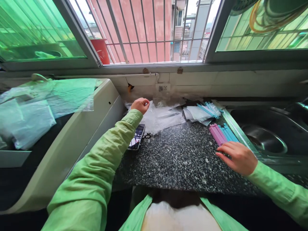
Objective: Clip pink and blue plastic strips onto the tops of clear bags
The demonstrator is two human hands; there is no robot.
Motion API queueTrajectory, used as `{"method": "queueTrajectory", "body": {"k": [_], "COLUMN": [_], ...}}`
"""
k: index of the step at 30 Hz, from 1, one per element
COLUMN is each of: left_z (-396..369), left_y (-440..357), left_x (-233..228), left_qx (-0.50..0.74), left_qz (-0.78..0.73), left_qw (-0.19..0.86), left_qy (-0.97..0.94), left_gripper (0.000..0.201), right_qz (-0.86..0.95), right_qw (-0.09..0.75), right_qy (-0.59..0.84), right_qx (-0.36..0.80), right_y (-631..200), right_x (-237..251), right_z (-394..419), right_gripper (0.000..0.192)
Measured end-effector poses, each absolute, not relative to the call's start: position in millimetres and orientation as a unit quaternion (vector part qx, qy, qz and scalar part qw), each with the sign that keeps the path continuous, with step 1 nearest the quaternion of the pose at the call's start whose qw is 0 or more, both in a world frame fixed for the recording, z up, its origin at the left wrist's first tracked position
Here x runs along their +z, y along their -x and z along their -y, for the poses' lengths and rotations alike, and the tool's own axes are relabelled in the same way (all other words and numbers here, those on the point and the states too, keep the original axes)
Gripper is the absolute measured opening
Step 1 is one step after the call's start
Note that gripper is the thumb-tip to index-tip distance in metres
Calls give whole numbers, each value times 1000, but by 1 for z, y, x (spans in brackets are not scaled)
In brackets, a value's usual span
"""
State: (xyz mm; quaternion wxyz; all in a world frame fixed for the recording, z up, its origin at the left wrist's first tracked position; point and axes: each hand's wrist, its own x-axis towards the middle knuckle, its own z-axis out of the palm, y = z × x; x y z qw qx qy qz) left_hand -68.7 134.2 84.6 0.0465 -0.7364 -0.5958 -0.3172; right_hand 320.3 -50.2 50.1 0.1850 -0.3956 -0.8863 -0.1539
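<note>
Left hand (140,105) pinches clear plastic bag (160,118); right hand (237,157) flat, fingers spread, fingertips on pink/blue clips (222,133). Phone (137,137) half-hidden under left sleeve.

Count on desk (178,157): 1 phone (137,137), 1 heap of clear plastic bags (163,117) (indiv. bags not countable), 1 stack of flat packets (201,113) w/ blue strips, no. unclear. Clip sticks (222,133): approx. 4 pink, approx. 4 blue, packed side by side, exact no. uncertain. 1 sink (264,138). 1 red bucket (101,49) outside window. 2 hands: left hand (140,105), right hand (237,157).
</note>
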Motion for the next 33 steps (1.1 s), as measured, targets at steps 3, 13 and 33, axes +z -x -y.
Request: {"method": "queueTrajectory", "body": {"k": [3, 13, 33], "left_z": [-105, 42, 139], "left_y": [66, 48, 73], "left_x": [103, 111, 80], "left_qx": [-410, -418, -304], "left_qz": [520, 356, 350], "left_qw": [52, 36, -25], "left_qy": [748, 835, 886], "left_gripper": [16, 14, 19], "right_qz": [891, 876, 971], "right_qw": [217, 373, -27], "right_qy": [373, 297, 194], "right_qx": [-140, -75, 135], "right_y": [-294, -201, -150], "right_x": [53, 68, 37], "right_z": [41, 23, -36], "right_gripper": [17, 8, 26]}}
